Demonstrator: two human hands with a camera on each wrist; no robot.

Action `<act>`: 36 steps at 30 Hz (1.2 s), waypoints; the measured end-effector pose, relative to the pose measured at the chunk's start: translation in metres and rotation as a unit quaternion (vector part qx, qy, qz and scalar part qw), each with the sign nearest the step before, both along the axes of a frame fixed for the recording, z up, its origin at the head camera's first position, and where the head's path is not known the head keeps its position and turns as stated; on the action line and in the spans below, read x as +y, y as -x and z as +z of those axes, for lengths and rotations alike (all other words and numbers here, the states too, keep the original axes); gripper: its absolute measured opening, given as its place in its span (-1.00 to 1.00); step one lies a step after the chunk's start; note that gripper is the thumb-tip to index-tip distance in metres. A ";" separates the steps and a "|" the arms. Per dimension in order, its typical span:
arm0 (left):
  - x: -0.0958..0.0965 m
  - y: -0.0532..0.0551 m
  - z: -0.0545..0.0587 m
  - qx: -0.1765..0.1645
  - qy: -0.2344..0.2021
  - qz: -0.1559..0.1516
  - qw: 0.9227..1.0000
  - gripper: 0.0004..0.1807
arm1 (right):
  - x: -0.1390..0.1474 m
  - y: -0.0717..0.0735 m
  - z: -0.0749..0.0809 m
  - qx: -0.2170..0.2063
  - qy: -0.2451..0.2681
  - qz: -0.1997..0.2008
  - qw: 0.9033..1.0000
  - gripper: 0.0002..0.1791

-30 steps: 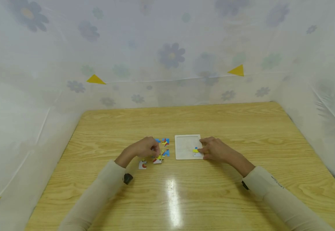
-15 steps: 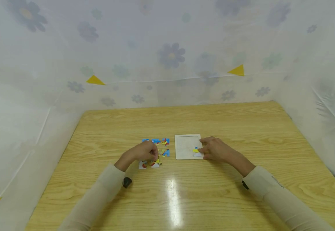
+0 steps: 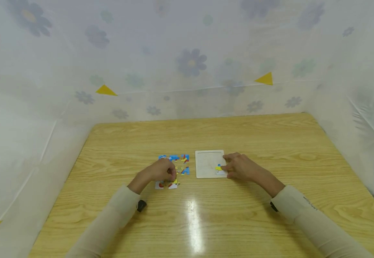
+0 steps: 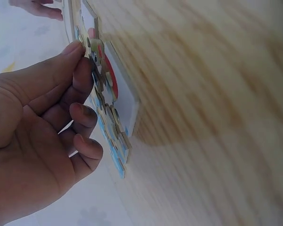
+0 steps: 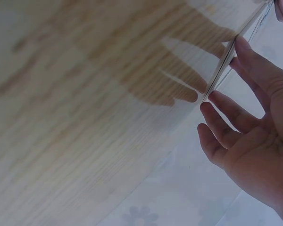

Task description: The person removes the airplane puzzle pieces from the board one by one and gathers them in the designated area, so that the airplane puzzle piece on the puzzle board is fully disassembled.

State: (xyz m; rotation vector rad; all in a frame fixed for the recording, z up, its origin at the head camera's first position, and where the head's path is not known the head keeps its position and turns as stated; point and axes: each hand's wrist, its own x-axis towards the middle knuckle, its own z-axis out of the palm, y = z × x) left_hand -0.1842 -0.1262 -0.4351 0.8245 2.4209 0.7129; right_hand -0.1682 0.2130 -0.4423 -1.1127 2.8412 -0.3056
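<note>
In the head view, my left hand (image 3: 161,170) is over a cluster of picture puzzle pieces left of centre. Its thumb and index finger pinch a white, red and yellow jigsaw piece (image 3: 173,185) in the near row, partly hidden by the fingers. The left wrist view has the thumb (image 4: 73,49) right at the pieces' edge, the other fingers loosely bent. A square white puzzle tray (image 3: 205,165) lies to the right. My right hand (image 3: 242,167) rests at its right side with fingers extended, a fingertip on the yellow-and-white jigsaw piece (image 3: 220,172) in the tray's near right corner.
More puzzle pieces lie beside the left hand, among them a blue, red and yellow one (image 3: 185,158) and a blue one (image 3: 185,171). The wooden table (image 3: 238,222) is bounded by a flowered white curtain (image 3: 161,71) at back and sides.
My left hand has shifted slightly left and nearer, and the near-row piece has slid left against its neighbour. The right hand and tray have stayed put.
</note>
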 end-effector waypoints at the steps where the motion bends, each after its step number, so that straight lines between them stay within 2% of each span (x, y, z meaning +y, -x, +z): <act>1: 0.000 0.000 0.000 0.000 -0.001 0.001 1.000 -0.90 | 0.000 0.000 0.000 -0.001 0.000 -0.001 1.000 -0.60; 11: 0.004 0.002 0.005 0.017 -0.015 0.004 1.000 -0.94 | 0.000 0.000 0.001 -0.010 -0.008 -0.004 1.000 -0.60; 15: 0.014 0.003 0.009 0.015 -0.013 0.007 1.000 -0.94 | 0.000 0.000 0.001 -0.016 -0.001 -0.009 1.000 -0.61; 23: 0.039 0.007 0.013 0.032 -0.015 -0.017 0.999 -0.92 | 0.001 -0.001 0.001 -0.017 0.007 -0.002 1.000 -0.61; 29: 0.060 0.010 0.012 0.023 -0.016 -0.028 0.999 -0.92 | 0.002 0.000 -0.001 0.003 -0.003 0.011 1.000 -0.63; 36: 0.085 0.013 0.015 0.038 0.019 -0.024 0.999 -0.92 | 0.001 0.001 -0.001 0.047 -0.017 0.038 0.998 -0.67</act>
